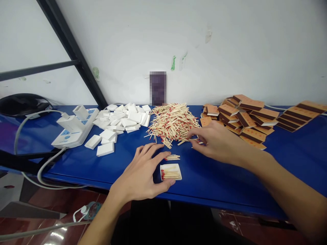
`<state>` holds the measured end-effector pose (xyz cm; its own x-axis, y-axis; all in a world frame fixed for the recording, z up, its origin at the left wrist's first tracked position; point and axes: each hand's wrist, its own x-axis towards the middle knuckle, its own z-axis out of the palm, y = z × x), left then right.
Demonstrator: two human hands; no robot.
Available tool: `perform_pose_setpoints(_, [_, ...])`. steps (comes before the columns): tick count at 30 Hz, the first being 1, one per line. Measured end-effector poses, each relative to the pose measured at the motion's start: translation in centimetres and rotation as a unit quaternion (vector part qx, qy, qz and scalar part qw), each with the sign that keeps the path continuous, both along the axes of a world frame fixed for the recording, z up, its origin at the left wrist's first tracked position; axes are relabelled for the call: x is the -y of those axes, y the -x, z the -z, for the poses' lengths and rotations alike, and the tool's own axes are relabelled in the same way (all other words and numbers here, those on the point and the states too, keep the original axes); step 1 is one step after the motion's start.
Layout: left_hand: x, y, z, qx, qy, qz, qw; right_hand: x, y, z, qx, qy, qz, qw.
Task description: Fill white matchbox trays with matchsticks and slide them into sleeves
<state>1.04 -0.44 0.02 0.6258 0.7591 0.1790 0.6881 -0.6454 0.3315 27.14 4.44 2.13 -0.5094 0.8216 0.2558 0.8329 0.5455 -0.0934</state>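
Head view: left hand (148,170), its grip loose and spread beside the matchbox tray (181,174) on the bench (217,183); right hand (217,143) at the matchstick pile (173,124), pinching any? Can't tell. Light, brittle sticks, probably; pinch mid-shaft, gently!

Power strip (82,135) at left, black metal frame (75,54), marked pale wall (245,51), red tiled floor (67,199)

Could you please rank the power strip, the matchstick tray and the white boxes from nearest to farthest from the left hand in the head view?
From the left hand:
1. Matchstick tray, just right, by the thumb.
2. White boxes, heaped beyond, to the left.
3. Power strip, past the boxes, farther left.
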Motion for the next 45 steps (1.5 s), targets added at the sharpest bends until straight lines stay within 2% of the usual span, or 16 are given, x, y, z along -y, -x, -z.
perform_pose_setpoints(3, [0.1,0.0,-0.1,0.000,0.004,0.003,1.000,-0.5,-1.6,-0.7,0.035,0.030,0.043,0.998])
perform_pose_setpoints(8, [0.1,-0.1,-0.2,0.002,0.006,0.009,1.000,-0.7,-2.6,-0.7,0.053,0.107,0.030,0.992])
perform_pose_setpoints(20, [0.1,-0.1,-0.3,-0.005,0.015,0.007,1.000,-0.9,-2.7,-0.2,0.068,0.129,0.045,0.988])
perform_pose_setpoints(25, [0.1,-0.1,-0.4,0.004,0.014,0.011,1.000,-0.7,-2.1,0.3,0.021,0.113,-0.005,0.993])
perform_pose_setpoints(32, [0.1,-0.2,-0.4,0.011,0.013,0.015,1.000,0.0,0.4,0.7,-0.038,0.161,-0.047,0.985])
perform_pose_setpoints(37, [0.1,-0.2,-0.3,0.017,0.010,0.018,1.000,0.1,1.0,1.2,-0.086,0.180,-0.104,0.975])
perform_pose_setpoints(42, [0.0,-0.2,-0.3,0.015,0.012,0.018,1.000,0.1,0.7,0.7,-0.077,0.141,-0.120,0.980])
perform_pose_setpoints(45, [0.1,-0.2,-0.3,0.017,0.013,0.020,1.000,0.1,0.6,0.8,-0.073,0.148,-0.135,0.977])
